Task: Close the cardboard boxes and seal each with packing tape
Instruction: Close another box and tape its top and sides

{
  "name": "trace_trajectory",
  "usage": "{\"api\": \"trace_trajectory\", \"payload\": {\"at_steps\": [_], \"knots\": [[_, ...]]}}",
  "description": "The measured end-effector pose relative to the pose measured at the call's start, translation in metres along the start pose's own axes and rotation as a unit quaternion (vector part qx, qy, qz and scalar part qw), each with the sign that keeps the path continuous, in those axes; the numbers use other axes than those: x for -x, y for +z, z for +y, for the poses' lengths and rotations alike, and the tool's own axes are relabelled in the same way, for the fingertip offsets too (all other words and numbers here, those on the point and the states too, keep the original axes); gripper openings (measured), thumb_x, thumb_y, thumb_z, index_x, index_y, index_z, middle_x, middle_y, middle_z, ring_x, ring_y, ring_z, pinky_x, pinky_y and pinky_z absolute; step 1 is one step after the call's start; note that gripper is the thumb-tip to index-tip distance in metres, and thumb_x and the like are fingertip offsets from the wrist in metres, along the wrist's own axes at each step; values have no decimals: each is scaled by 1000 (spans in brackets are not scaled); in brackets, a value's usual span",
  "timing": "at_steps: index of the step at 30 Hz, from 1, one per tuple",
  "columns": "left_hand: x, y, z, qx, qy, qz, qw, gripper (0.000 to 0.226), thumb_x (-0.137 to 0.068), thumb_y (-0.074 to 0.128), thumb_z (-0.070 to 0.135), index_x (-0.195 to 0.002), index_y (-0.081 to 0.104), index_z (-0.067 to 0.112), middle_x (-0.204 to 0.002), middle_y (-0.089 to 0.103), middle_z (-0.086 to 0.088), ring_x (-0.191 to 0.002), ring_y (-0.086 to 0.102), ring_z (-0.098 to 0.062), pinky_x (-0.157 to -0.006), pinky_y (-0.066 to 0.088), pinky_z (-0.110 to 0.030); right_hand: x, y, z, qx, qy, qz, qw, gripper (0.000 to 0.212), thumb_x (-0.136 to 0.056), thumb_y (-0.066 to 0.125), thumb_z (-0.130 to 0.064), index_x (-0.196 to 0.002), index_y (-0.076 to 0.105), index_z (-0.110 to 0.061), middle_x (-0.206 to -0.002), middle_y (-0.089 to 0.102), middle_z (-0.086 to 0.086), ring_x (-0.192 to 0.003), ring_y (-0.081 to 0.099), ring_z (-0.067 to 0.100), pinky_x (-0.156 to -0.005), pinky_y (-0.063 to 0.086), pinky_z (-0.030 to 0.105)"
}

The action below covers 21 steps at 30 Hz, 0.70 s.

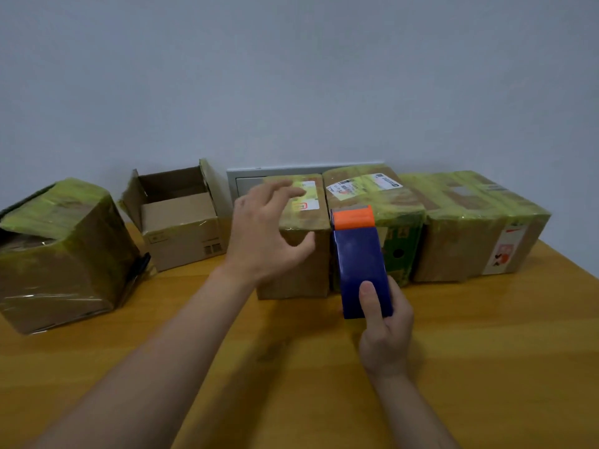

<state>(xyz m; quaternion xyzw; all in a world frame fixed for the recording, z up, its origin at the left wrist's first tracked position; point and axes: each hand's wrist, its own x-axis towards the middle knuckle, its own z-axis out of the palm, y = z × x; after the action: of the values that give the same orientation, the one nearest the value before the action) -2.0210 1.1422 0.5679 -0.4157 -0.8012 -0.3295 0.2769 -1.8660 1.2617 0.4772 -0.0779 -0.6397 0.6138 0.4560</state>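
Several cardboard boxes stand in a row along the back of a wooden table [324, 367]. My right hand [385, 332] grips a blue tape dispenser [359, 267] with an orange top, held upright in front of the boxes. My left hand [269, 234] hovers with fingers spread and relaxed, just in front of the closed middle box [301, 264], holding nothing. Right of it stand a taped box with a white label [372, 196] and a wider taped box [479, 228]. At the left, one box [181, 222] stands with its flaps up, and a taped box [61, 254] sits nearest me.
A grey wall rises directly behind the boxes. A flat grey panel [246, 179] leans behind the middle boxes. The table's right edge slants off at the far right. Bare tabletop lies between me and the row.
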Motion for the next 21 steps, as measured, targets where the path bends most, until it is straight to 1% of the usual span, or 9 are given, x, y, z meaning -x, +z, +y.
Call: {"api": "trace_trajectory", "payload": {"at_steps": [2,3,4,6,8,10,13,16,21], "knots": [[-35,0,9,-74,29,-134,988,77,-74,67,69,-142,58,33,-156,49,9,-145,41,-16,-119,33,-48,-6,-2,-8,-11,9,6,1000,33,-91,56,-50,-89,67,-20,-77,63,13,-65,58,40,-57,48,56],[-46,4,13,-103,38,-179,978,82,-73,71,73,-144,56,36,-157,48,10,-146,41,-15,-119,35,-47,-10,-3,-13,-16,18,13,1000,36,-91,56,-51,-89,69,-17,-76,64,15,-65,59,40,-57,49,54],[-55,10,14,-122,46,-210,969,85,-72,75,75,-145,55,38,-155,51,12,-144,44,-14,-115,40,-44,-15,-4,-17,-24,28,20,999,42,-90,57,-51,-91,70,-12,-75,65,14,-64,61,37,-55,51,49],[-61,25,12,-94,37,-250,963,81,-70,83,69,-141,56,41,-142,62,14,-129,56,-11,-97,49,-34,-26,-8,-26,-45,51,23,997,48,-92,58,-48,-93,70,-1,-75,67,17,-61,64,29,-54,53,36],[-57,37,11,-36,-1,-239,970,76,-67,89,61,-134,59,41,-129,69,14,-115,62,-12,-91,56,-36,-37,-13,-34,-50,63,11,997,43,-95,58,-40,-90,70,1,-73,67,20,-57,63,28,-53,52,35],[-53,44,11,-37,-17,-202,979,74,-66,91,59,-131,61,40,-125,70,12,-113,64,-15,-91,58,-42,-47,-19,-43,-42,79,-4,996,39,-96,60,-36,-86,72,0,-68,68,17,-53,62,27,-50,50,33],[-51,47,11,-53,-23,-178,982,72,-67,90,58,-130,62,39,-126,70,12,-116,64,-17,-91,58,-43,-64,-27,-61,-29,130,-15,991,37,-99,62,-31,-81,74,-1,-62,68,14,-51,62,22,-48,50,30],[-49,48,14,-68,-23,-174,982,74,-69,89,58,-134,60,36,-129,68,10,-119,63,-18,-91,57,-41,-80,-34,-81,0,172,-34,985,41,-99,61,-35,-79,76,-2,-62,70,12,-52,65,20,-50,53,26],[-48,48,17,-78,-28,-171,982,79,-72,89,56,-140,56,34,-136,65,8,-124,60,-20,-91,56,-37,-91,-35,-104,24,204,-37,978,44,-97,64,-36,-65,79,-11,-64,71,18,-52,64,24,-50,54,27]]}}
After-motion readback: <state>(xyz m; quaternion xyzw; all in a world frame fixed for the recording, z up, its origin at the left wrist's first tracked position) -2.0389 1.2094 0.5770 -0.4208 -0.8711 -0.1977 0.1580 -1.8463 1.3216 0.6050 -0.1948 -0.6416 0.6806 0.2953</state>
